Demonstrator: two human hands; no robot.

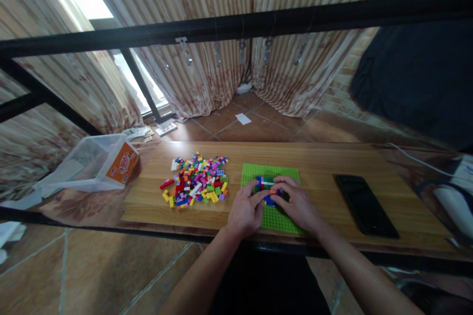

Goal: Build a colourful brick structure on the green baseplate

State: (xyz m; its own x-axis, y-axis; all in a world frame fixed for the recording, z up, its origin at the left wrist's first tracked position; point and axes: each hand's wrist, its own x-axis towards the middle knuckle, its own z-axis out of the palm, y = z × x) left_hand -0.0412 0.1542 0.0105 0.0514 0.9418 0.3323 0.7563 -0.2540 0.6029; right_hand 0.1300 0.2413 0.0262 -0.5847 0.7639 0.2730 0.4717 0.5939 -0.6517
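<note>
A green studded baseplate (251, 170) lies on the wooden board, and a small build of toy bricks (266, 183) in blue, white, green and red stands on it. My left hand (246, 211) reaches in from the left, its fingers bent against the build and one fingertip at an orange toy brick (272, 192). From the right, my right hand (300, 204) curls over the build, thumb and fingers closed about the orange brick. Fingers of both hands cover part of the build, so its full shape is hidden.
Left of the baseplate spreads a pile of loose bricks (199, 179). A black phone (365, 205) lies to the right on the wooden board (318, 162). Beyond the board's left end is a clear plastic bin (92, 157) with an orange label. A dark rail (229, 29) crosses above.
</note>
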